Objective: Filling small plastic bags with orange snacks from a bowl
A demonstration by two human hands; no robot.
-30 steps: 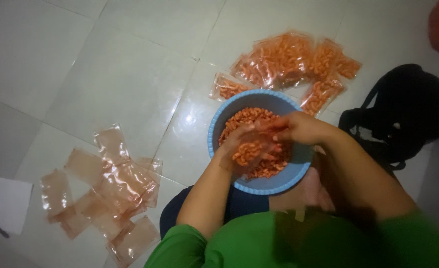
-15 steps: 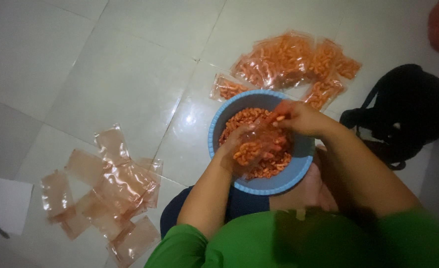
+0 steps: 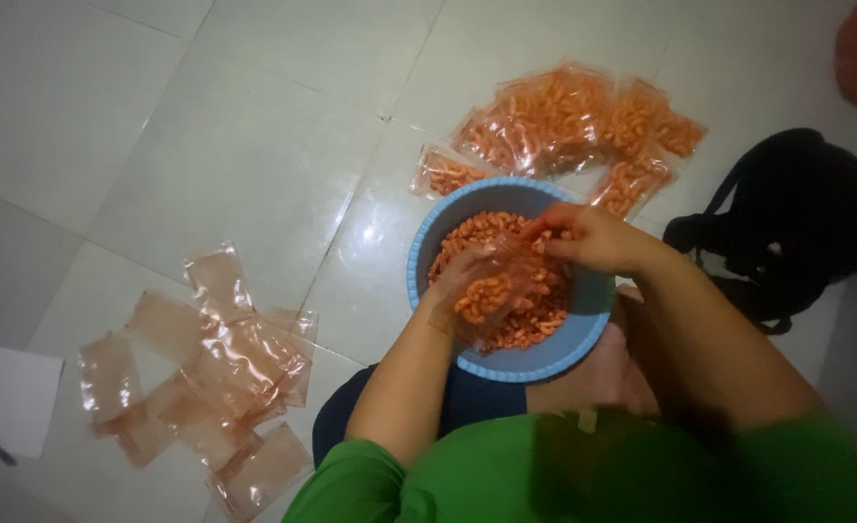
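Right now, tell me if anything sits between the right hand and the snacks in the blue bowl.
Nothing visible does. The right hand is over the blue bowl, fingertips at the mouth of the clear bag held by the left hand, orange snacks directly below.

I see both my bare forearms reaching forward from green sleeves, meeting over the blue bowl [image 3: 506,363]. My left hand [image 3: 467,286] sits low over the bowl's near-left part, fingers curled, pinching a small clear bag. My right hand [image 3: 583,237] hovers over the bowl's far side, wrist bent left, fingertips bunched together in a pinch just beside the left hand.
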